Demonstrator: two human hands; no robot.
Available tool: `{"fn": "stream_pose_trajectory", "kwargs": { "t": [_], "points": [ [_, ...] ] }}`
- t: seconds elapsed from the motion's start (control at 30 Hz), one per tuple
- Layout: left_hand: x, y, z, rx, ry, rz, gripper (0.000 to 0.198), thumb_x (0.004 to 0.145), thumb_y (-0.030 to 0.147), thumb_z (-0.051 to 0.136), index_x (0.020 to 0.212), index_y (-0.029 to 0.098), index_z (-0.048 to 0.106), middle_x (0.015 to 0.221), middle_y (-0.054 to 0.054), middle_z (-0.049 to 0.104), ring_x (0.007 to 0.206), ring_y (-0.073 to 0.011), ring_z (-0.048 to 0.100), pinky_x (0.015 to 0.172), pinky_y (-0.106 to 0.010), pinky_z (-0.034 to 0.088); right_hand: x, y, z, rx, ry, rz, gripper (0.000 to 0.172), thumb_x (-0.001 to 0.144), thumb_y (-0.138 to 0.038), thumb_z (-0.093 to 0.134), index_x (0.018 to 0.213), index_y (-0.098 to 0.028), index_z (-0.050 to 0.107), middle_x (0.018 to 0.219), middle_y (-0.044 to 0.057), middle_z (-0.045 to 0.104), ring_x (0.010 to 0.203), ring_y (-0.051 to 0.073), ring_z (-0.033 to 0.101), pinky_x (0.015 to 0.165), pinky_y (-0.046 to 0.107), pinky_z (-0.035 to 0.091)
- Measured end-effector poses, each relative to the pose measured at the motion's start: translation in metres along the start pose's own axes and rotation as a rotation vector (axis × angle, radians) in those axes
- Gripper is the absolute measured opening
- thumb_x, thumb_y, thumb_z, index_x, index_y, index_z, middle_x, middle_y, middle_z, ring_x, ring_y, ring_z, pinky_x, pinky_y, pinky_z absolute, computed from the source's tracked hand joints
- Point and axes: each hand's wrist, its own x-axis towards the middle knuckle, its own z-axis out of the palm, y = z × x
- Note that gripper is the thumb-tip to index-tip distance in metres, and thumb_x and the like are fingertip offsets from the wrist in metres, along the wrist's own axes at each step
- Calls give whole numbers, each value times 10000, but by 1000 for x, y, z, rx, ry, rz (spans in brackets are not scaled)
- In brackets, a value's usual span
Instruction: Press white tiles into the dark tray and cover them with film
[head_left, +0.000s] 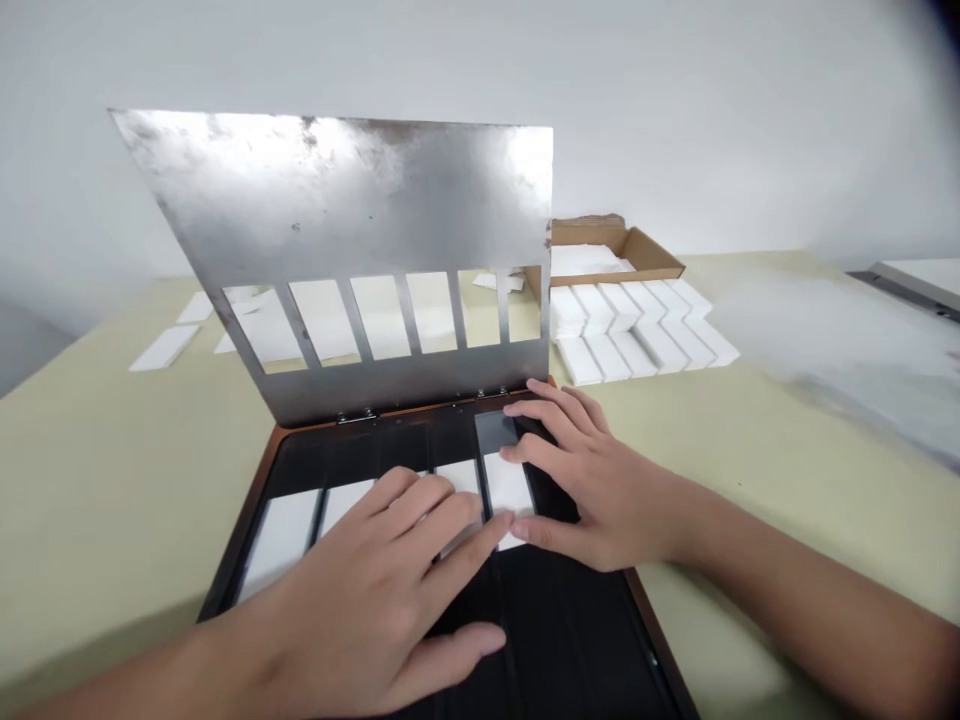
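Observation:
A black tray (570, 640) with a brown rim holds a row of white cards in slots. Hinged to its back edge, a metal plate (360, 200) with rectangular openings stands raised. My left hand (405, 570) lies over the middle cards, fingers apart, its index fingertip at the lower part of the rightmost card (508, 485). Fingers spread, my right hand (592, 480) touches that card's right side. A clear strip (496, 430) shows above the card, near the right fingertips. The left card (281, 535) lies uncovered; my left hand partly hides the middle ones.
Stacks of white cards (637, 345) stand behind the tray on the right, before a cardboard box (652, 255) holding white pieces. Loose white pieces (165, 347) lie at the back left of the yellow-green table (90, 440). A dark-edged white object (919, 280) is at the far right.

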Motion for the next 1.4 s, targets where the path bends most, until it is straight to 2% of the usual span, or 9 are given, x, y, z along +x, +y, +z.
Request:
{"fn": "stream_pose_trajectory", "kwargs": {
  "t": [0.1,0.27,0.4,0.63,0.77,0.9,1.0,1.27,1.4],
  "points": [
    [-1,1,-2,20,39,12,422,1074,445,570,1293,113,712,1115,-121,727,991,-294,614,902,-455,403,1,0,1,-10,-6,18,426,1034,-535,590,1328,-227,606,1590,162,467,1656,371,124,1324,615,135],
    [0,5,-4,36,71,157,325,1118,376,555,1299,179,739,1308,6,766,1070,-216,637,1010,-419,404,2,-1,1,-18,-19,27,312,1072,-440,547,1307,-241,593,1577,154,476,1652,359,128,1310,627,174],
    [1,3,-1,-33,42,72,347,1113,407,561,1352,210,717,1356,18,757,1109,-224,653,1051,-416,391,2,-3,0,-22,-34,41,260,1094,-383,499,1292,-240,587,1579,153,465,1650,355,122,1308,641,188],
    [-2,4,6,-71,99,-39,386,1077,410,620,1415,233,681,1399,-23,739,1180,-265,637,1086,-450,345,4,-5,-3,-26,-67,71,252,1120,-293,392,1270,-246,590,1578,135,464,1652,323,124,1318,632,191],
    [-3,3,4,-29,71,-88,375,1056,418,617,1382,254,700,1441,-86,682,1185,-327,604,1011,-489,357,3,-4,-3,-37,-64,36,280,1075,-376,519,1311,-235,576,1585,143,458,1658,335,102,1326,618,161],
    [-3,1,3,-35,69,-131,395,1012,401,662,1386,276,689,1293,-122,666,1106,-337,593,932,-477,388,2,-5,0,-31,-8,-14,577,947,-615,684,1346,-220,551,1568,175,479,1640,387,166,1320,634,158],
    [-4,1,4,-51,43,-154,431,998,417,677,1407,281,670,1256,-126,650,1098,-339,590,905,-470,404,3,-7,3,-28,35,-7,645,918,-709,680,1325,-225,554,1543,186,502,1628,402,204,1304,648,184],
    [-5,3,5,-26,46,-197,550,983,455,680,1463,194,615,1300,-164,644,1118,-349,590,923,-476,425,7,-12,6,-24,32,71,320,1039,-495,595,1231,-239,580,1525,159,518,1620,373,223,1296,647,201],
    [-4,3,3,-19,143,-37,385,1039,360,650,1361,150,677,1243,-101,735,1081,-289,622,965,-448,391,9,-13,6,-41,42,113,217,1093,-404,502,1174,-235,610,1517,144,541,1606,346,252,1294,629,211]
  ]
}}
